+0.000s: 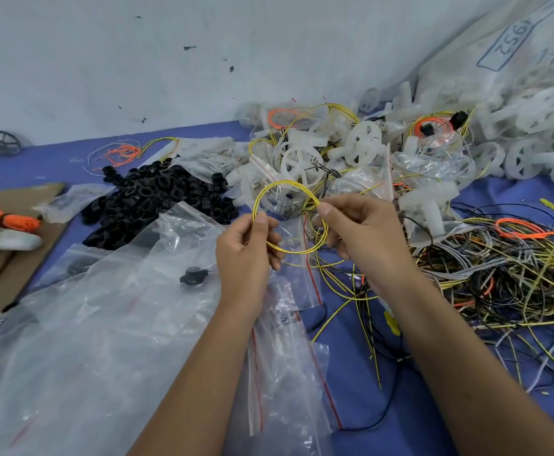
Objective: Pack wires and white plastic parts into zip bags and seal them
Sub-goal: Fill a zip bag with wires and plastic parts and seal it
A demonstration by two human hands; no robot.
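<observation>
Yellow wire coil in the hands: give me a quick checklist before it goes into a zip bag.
1. Left hand grip on the yellow wire coil: ok, thumb pinches the loop's left side.
2. Right hand grip: ok, thumb and fingers pinch the loop's right side.
3. Coil closed: not ok, loose yellow tails hang below the right hand.
4. Coil free of the wire tangle: cannot tell, the tails run toward it.
5. Zip bag within reach: ok, red-striped bags lie under the hands.
6. Bag mouth open: cannot tell.
</observation>
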